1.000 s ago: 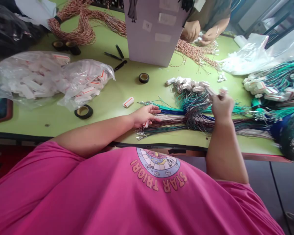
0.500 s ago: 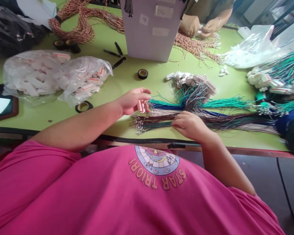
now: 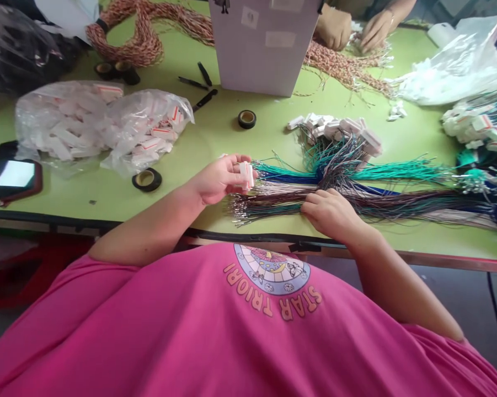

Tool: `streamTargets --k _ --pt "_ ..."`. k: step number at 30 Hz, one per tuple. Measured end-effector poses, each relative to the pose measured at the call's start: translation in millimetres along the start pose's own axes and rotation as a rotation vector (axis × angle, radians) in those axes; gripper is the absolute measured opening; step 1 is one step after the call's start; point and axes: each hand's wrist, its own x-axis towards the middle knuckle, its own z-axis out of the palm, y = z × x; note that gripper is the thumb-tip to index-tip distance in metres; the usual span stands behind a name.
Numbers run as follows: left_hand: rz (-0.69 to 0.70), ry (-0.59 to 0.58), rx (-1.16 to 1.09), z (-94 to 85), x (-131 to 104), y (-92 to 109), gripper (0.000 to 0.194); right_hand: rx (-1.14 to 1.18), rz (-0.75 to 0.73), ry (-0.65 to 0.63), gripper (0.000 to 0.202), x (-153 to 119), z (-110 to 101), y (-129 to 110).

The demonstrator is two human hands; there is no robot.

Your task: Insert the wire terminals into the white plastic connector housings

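Observation:
Between the fingers of my left hand [image 3: 221, 179] is a white connector housing [image 3: 246, 175] with a red stripe, just left of the wire ends. My right hand [image 3: 331, 214] rests on the brown wires [image 3: 281, 199] with its fingers curled down; what its fingertips hold, if anything, is hidden. Green wires [image 3: 401, 170], blue, white and dark wires lie in bundles across the table, with metal terminals at their left ends. Behind them sits a cluster of white connectors [image 3: 339, 129] with wires attached.
Two clear bags of white connectors [image 3: 66, 127] lie at left, near a phone [image 3: 19, 173]. Black tape rolls [image 3: 247, 118] and a knife [image 3: 206, 99] lie farther back. A grey box [image 3: 260, 55] stands upright. Behind it, a co-worker's hands [image 3: 335, 27] handle red-and-white twisted wires [image 3: 347, 66].
The connector in my left hand has turned more upright and sits higher at the fingertips. My right hand stays by the brown wires. The whole view has shifted slightly.

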Motion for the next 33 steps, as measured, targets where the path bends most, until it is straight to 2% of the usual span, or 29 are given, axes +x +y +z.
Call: streamTargets --k 2,5,7,10,11,14,17,19,22,26,29,33 --pt "0.013 0.024 0.031 -2.8 3.1 -7.1 0.048 0.074 -0.017 -0.002 0.027 -2.7 0.4 6.0" --pt "0.061 0.024 0.075 -3.7 6.2 -13.9 0.044 0.304 -0.032 -0.018 0.018 -8.4 -2.7 17.4" --pt "0.074 0.024 0.092 -2.1 6.5 -15.6 0.043 0.419 -0.018 -0.122 0.013 -7.5 -7.4 17.8" --pt "0.059 0.030 0.102 1.1 4.7 -15.2 0.044 0.375 -0.013 -0.349 0.018 10.2 -15.0 -2.8" --pt "0.051 0.026 0.102 1.7 3.9 -14.8 0.045 0.322 -0.015 -0.381 0.022 20.1 -16.9 -13.8" --pt "0.026 0.001 0.095 1.5 2.8 -13.4 0.049 0.245 -0.010 -0.387 0.025 52.4 -20.3 -44.3" --pt "0.032 -0.019 0.078 -1.9 4.3 -13.1 0.051 0.238 0.002 -0.401 0.029 70.2 -23.3 -52.7" --pt "0.086 -0.012 0.067 -4.3 5.8 -13.1 0.051 0.271 -0.005 -0.408 0.029 67.8 -26.6 -44.8" --pt "0.178 0.004 0.040 -5.1 6.1 -12.4 0.046 0.309 -0.021 -0.446 0.028 46.9 -34.3 -25.3" --pt "0.145 0.028 -0.039 0.2 0.9 -9.4 0.033 0.202 0.038 -0.524 0.028 17.0 -49.3 -7.5" --pt "0.095 0.052 -0.042 4.4 -2.5 -8.1 0.029 0.422 -0.016 -0.452 0.028 18.0 -56.9 -9.7" --pt "0.025 -0.029 0.038 3.9 -0.2 -11.2 0.024 0.786 -0.110 -0.314 0.026 50.2 -46.4 -33.7"
